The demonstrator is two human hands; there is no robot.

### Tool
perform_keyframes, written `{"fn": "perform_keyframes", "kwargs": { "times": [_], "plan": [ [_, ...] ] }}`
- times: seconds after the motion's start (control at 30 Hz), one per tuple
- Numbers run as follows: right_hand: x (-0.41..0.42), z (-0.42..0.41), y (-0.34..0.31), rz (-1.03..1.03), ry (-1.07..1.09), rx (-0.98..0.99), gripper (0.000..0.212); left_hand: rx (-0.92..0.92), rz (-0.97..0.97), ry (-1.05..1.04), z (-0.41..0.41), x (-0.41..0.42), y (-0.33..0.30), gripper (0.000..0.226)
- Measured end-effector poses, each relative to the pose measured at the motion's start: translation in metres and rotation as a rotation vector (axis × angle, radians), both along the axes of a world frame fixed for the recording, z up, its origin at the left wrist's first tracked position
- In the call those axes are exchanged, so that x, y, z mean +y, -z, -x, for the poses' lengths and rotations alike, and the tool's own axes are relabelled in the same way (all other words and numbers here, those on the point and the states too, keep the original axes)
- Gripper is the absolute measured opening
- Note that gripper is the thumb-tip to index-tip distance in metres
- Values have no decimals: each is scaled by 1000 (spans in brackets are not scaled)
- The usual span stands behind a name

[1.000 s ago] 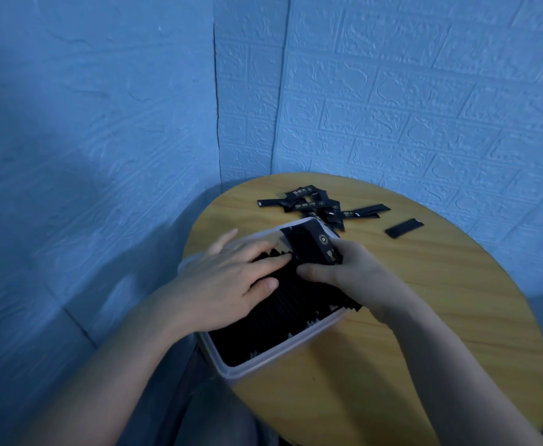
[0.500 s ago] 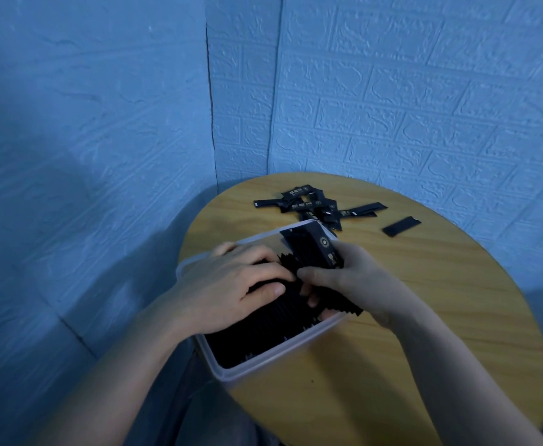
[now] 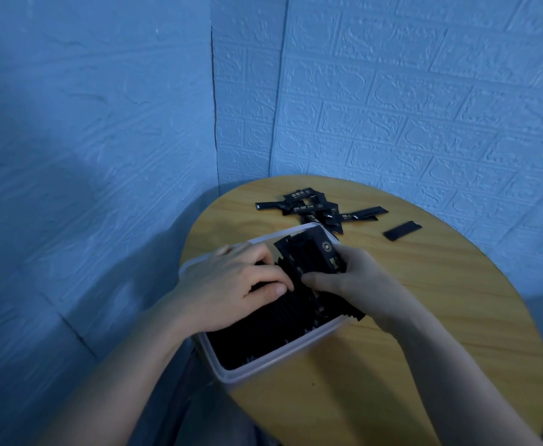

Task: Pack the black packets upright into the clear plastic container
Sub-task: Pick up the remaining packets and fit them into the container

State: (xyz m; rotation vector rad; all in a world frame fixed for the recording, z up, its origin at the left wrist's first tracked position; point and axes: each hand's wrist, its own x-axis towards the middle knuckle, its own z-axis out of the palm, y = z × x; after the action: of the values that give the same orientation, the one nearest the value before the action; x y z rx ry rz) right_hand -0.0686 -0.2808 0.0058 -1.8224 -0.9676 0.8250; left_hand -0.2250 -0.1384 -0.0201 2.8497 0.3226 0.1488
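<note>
The clear plastic container sits at the round wooden surface's near-left edge, its long axis running near-left to far-right, with black packets packed on edge inside. The right hand pinches a bunch at the far end; the left hand presses curled fingers onto the rows, possibly gripping some. Loose packets lie flat beyond. Both hands have barely shifted since before.

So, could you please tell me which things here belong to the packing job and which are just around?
Job:
- container
- packed packets
- loose packets
- single packet
- left hand
- right hand

Just around:
- table
- wall
</note>
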Motion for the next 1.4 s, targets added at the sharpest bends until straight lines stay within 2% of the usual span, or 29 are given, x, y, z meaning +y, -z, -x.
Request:
{"fn": "perform_keyframes", "kwargs": {
  "times": [0.13,0.23,0.43,0.53,0.67,0.77,0.9,1.07,1.2,1.4],
  "plan": [
    [0,3,0,-12,5,-36,15,-57,-7,0,4,-2,0,57],
    [-1,3,1,-22,12,-47,17,1,-1,-37,6,-5,-4,46],
    [-1,3,1,-20,20,-64,15,-19,20,-23,7,-6,-4,53],
    [-1,2,1,-9,27,-55,15,35,6,-31,6,-7,-8,45],
    [-1,0,1,-13,51,-29,14,46,48,-22,5,-5,-7,45],
    [0,0,1,-6,61,-71,14,-1,82,-7,5,-3,-6,52],
    [1,2,2,1,51,-113,16,55,46,-42,4,-5,-8,41],
    [-1,0,0,-39,57,36,19,75,59,-53,4,-3,-6,46],
    [-2,-1,-1,-32,39,99,21,29,76,-41,4,0,-1,68],
    [-4,-4,-3,-32,-9,167,26,-1,67,-31,4,2,4,65]
  ]
}}
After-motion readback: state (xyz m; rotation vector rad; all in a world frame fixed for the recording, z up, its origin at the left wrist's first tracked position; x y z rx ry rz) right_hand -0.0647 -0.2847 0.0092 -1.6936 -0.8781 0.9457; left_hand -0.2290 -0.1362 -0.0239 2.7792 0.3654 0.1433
